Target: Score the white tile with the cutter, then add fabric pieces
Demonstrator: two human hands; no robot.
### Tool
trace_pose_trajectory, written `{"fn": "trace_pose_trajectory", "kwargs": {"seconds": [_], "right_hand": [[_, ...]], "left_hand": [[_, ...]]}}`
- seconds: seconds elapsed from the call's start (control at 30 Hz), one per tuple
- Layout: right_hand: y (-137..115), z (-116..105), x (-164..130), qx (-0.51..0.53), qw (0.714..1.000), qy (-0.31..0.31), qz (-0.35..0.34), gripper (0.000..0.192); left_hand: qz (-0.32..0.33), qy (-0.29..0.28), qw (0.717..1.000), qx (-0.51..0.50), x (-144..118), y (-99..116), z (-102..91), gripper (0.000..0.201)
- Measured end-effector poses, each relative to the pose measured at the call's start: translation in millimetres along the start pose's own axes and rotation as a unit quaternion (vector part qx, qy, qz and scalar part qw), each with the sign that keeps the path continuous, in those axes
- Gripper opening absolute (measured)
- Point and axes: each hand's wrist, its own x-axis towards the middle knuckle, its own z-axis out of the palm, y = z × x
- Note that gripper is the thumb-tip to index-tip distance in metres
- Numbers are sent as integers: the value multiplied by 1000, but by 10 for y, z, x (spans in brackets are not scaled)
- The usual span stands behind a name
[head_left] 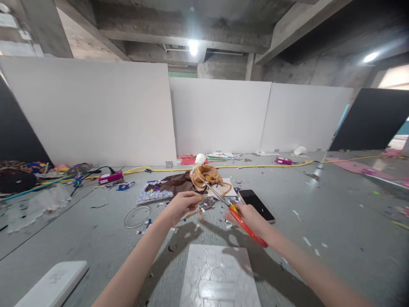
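The scrap (200, 200) in the left hand (180, 205) is too small to identify.

Right hand (251, 218) grips red-handled scissors (238, 215), blades open and pointing up-left toward the left hand (182, 204), which pinches a small orange-brown strip (200, 213) just beside the blade tips. Under the forearms on the grey floor (335, 221) lies a pale embossed sheet (219, 277); a black phone (255, 204) lies just beyond the right hand, with a wire ring (137, 216) left of the left hand. Further back — brown cloth (175, 183), a patterned tile sheet (155, 192), scattered scraps, a yellow cable (255, 166) along white panels (220, 115).
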Motion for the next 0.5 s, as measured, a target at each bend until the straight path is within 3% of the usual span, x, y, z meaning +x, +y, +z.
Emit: {"fn": "trace_pose_trajectory", "kwargs": {"seconds": [0.1, 0.23, 0.33, 0.5], "right_hand": [[-40, -5, 62, -102, 994, 32, -2, 39], [-65, 109, 277, -238, 970, 15, -47, 42], [-31, 280, 511, -241, 969, -9, -55, 44], [46, 521, 817, -222, 973, -26, -48, 26]], "left_hand": [[-16, -97, 993, 65, -73, 98, -42, 17], [-25, -191, 972, 131, -166, 209, -49, 16], [-31, -216, 963, 157, -183, 207, -41, 22], [-22, -206, 960, 190, -115, 109, -71, 28]]}}
